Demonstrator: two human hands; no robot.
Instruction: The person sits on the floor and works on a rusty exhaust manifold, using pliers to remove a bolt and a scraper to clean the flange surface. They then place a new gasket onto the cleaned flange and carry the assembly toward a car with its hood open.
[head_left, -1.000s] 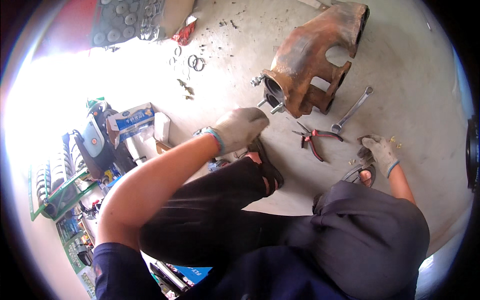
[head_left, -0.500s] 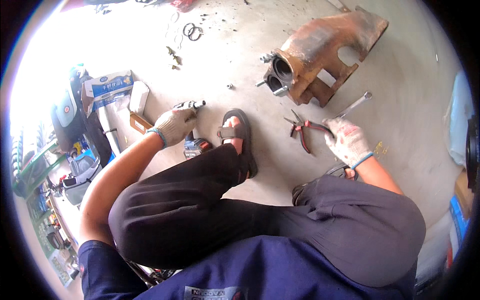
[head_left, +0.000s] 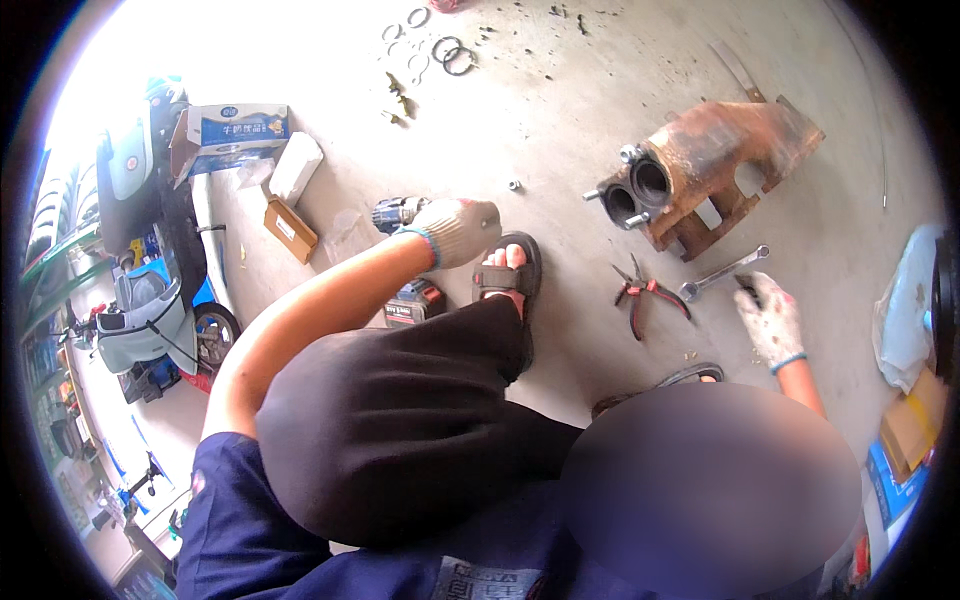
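My left hand (head_left: 460, 232), in a knitted work glove, is closed around the front end of a cordless power tool. The tool's blue-and-dark body (head_left: 398, 213) shows left of the glove, and its battery (head_left: 415, 302) lies below my wrist; most of the fingers are hidden. My right hand (head_left: 772, 325), gloved too, is held over the floor with its fingers loosely bent apart. Dark patches show at its fingertips, and I see nothing held. Just beyond it lies a combination spanner (head_left: 722, 276). Red-handled pliers (head_left: 645, 295) rest with their jaws parted, left of the spanner.
A rusty cast-metal housing (head_left: 720, 180) with two round bores and studs lies ahead on the right. A small socket or nut (head_left: 515, 185), black rings (head_left: 455, 56) and brass-coloured fittings (head_left: 397, 97) are scattered ahead. Boxes (head_left: 238, 130) stand left; my sandalled foot (head_left: 507, 280) is between.
My left hand has shifted right over the tool's front end, covering the socket that stuck out. My right hand has come away from the pliers and spanner, which stay on the floor. The view has shifted.
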